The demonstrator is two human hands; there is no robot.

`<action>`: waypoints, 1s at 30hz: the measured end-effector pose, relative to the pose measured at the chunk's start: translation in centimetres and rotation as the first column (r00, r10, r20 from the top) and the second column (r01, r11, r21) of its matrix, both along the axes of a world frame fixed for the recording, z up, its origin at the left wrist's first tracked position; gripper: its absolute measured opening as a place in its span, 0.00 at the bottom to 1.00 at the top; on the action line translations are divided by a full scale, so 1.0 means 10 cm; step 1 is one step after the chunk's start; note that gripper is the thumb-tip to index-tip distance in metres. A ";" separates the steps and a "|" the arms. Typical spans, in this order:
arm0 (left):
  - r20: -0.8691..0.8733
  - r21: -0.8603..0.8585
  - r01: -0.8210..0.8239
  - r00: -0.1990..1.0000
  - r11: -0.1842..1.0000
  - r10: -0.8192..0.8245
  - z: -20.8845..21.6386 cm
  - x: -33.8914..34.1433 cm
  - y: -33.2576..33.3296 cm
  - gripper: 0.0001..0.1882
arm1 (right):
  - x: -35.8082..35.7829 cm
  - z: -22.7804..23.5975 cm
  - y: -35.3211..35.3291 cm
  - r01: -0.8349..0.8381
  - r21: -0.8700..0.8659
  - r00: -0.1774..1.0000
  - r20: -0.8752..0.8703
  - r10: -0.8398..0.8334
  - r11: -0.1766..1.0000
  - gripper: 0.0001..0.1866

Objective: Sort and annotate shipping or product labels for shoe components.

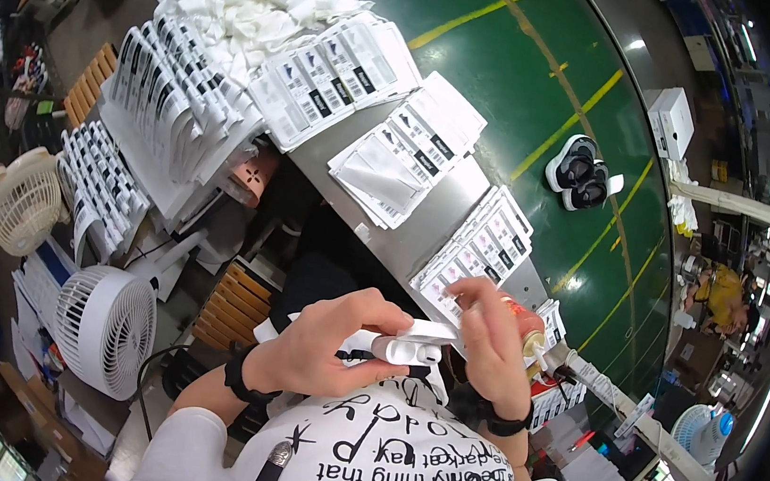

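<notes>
The left hand (321,343) closes around a small white case (401,347), held close to the chest; the right hand (488,338) pinches a white sleeve (432,329) at the case's far end (its fingers curled); keeping the case level should help the sleeve sit squarely; beyond both hands, flat packets (484,242) lie stacked on the steel counter (423,235); their contents are hidden.

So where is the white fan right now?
In the head view, the white fan stands lower left, below the table's edge, left of the left hand.
</notes>
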State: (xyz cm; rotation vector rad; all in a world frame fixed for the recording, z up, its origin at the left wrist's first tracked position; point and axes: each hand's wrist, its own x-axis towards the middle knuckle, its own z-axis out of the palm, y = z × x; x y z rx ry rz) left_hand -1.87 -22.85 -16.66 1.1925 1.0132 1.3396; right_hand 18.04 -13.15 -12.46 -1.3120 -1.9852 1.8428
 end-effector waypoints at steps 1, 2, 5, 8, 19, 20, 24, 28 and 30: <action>-0.144 0.078 -0.028 0.989 0.997 0.039 0.02 0.01 0.04 0.28 | 0.03 0.06 0.02 0.097 0.173 0.988 0.102 -0.116 0.980 0.12; -0.182 0.108 -0.048 0.981 0.993 0.067 0.05 0.02 0.08 0.29 | 0.18 0.13 0.05 0.137 0.002 0.990 0.034 -0.137 0.991 0.17; -0.244 0.188 -0.033 0.966 0.982 0.079 0.08 0.07 0.18 0.28 | 0.16 0.49 -0.08 0.176 -0.160 0.970 -0.142 -0.199 0.971 0.19; -0.237 0.223 -0.019 0.969 0.975 0.073 0.16 0.16 0.32 0.28 | 0.15 0.44 -0.24 0.243 -0.123 0.932 -0.246 -0.267 0.962 0.19; -0.250 0.146 0.018 0.968 0.989 0.020 0.14 0.18 0.36 0.27 | 0.08 0.09 -0.10 0.080 0.619 0.962 -0.253 0.102 0.781 0.18; -0.243 0.117 0.017 0.970 0.993 0.012 0.13 0.18 0.35 0.27 | 0.08 0.08 -0.09 0.057 0.635 0.966 -0.231 0.118 0.770 0.19; -0.260 0.125 -0.037 0.963 0.991 0.069 0.11 0.11 0.32 0.26 | 0.01 0.01 -0.06 0.030 0.648 0.959 -0.234 0.162 0.761 0.21; -0.254 0.034 -0.064 0.965 0.997 0.070 0.06 0.03 0.22 0.26 | -0.16 -0.09 -0.03 -0.028 0.654 0.916 -0.286 0.281 0.756 0.21; -0.286 -0.016 -0.093 0.955 0.996 0.085 0.00 -0.06 0.13 0.25 | -0.28 -0.11 0.00 -0.190 0.730 0.919 -0.103 0.380 0.656 0.20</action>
